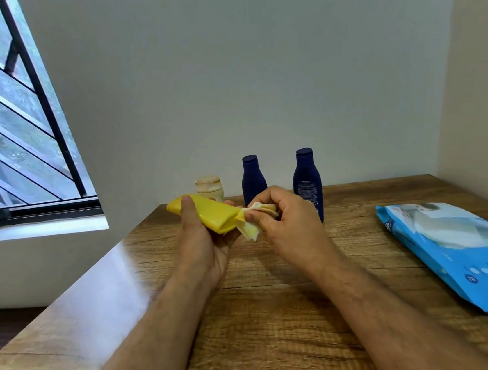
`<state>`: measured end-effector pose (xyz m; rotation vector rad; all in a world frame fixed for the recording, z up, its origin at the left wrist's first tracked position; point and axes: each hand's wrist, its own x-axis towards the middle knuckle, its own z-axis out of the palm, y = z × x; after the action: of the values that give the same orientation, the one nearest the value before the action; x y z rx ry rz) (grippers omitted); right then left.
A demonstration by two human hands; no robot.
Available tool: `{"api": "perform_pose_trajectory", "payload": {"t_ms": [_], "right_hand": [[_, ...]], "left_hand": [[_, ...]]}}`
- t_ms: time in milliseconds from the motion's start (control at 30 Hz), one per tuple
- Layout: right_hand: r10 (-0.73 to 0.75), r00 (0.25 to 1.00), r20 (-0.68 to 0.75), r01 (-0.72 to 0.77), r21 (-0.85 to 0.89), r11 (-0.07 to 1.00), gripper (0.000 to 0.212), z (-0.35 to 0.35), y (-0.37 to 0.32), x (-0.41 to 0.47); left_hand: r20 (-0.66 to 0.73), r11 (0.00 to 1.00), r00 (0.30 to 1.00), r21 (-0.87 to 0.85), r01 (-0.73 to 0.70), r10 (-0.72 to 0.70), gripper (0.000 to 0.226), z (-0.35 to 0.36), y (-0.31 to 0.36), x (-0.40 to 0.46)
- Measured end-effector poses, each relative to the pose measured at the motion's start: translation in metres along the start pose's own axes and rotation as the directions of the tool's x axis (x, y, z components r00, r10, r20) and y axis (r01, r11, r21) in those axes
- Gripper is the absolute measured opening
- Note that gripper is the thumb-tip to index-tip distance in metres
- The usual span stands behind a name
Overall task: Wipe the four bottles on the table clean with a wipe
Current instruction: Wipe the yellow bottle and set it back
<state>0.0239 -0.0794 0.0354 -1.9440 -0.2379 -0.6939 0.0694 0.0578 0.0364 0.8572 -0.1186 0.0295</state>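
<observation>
Head camera looks forward-down, close over table (282, 317).

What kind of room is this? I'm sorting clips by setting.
Probably a room in a home: a wooden table stands in a plain-walled corner beside a barred window, with lotion bottles and a pack of wipes on it.

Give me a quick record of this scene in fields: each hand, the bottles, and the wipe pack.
left hand: holds the yellow bottle lying tilted above the table
right hand: pinches a wipe against the bottle's end
standing at back: cream jar, two dark blue bottles
wipe pack: blue, lying flat to the right
</observation>
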Motion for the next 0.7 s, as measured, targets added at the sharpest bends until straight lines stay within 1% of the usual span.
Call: {"api": "perform_pose_trajectory", "payload": {"t_ms": [67,133,200,267,367,433,533,600,700], "right_hand": [[-0.006,1.0,0.008,0.006,0.006,1.0,0.008,0.001,-0.002,-0.001],[-0.031,0.998,0.047,0.031,0.013,0.999,0.008,0.003,-0.004,-0.005],[-0.077,0.992,0.102,0.075,0.017,0.997,0.009,0.007,-0.008,-0.009],[-0.121,0.985,0.125,0.121,0.009,0.993,0.01,0.009,-0.01,-0.011],[-0.143,0.988,0.065,0.146,-0.048,0.988,0.01,0.007,-0.009,-0.009],[-0.133,0.991,-0.003,0.132,-0.088,0.987,0.009,0.004,-0.005,-0.007],[-0.101,0.993,-0.064,0.094,-0.1,0.991,0.009,0.002,-0.002,-0.005],[-0.092,0.994,-0.052,0.086,-0.093,0.992,0.008,0.001,-0.001,-0.005],[-0.105,0.994,0.034,0.108,-0.087,0.99,0.008,0.002,-0.002,-0.006]], "left_hand": [[0.029,1.0,0.999,-0.002,-0.02,0.02,0.045,0.002,-0.001,-0.002],[0.055,0.999,0.998,-0.002,-0.035,0.035,0.044,0.003,-0.001,-0.003],[0.064,1.0,0.998,0.01,-0.011,0.01,0.048,0.002,-0.001,-0.004],[0.052,1.0,0.998,0.025,0.019,-0.02,0.052,0.002,0.0,-0.005],[0.041,0.999,0.998,-0.012,0.042,-0.041,0.048,0.004,0.001,-0.006],[0.043,0.999,0.999,-0.028,0.028,-0.027,0.04,0.005,0.002,-0.007],[0.053,1.0,0.999,-0.019,0.012,-0.011,0.037,0.007,0.002,-0.008],[0.063,1.0,0.998,-0.02,0.001,0.0,0.037,0.007,0.002,-0.009],[0.062,1.0,0.998,-0.013,-0.014,0.015,0.041,0.004,0.001,-0.007]]}}
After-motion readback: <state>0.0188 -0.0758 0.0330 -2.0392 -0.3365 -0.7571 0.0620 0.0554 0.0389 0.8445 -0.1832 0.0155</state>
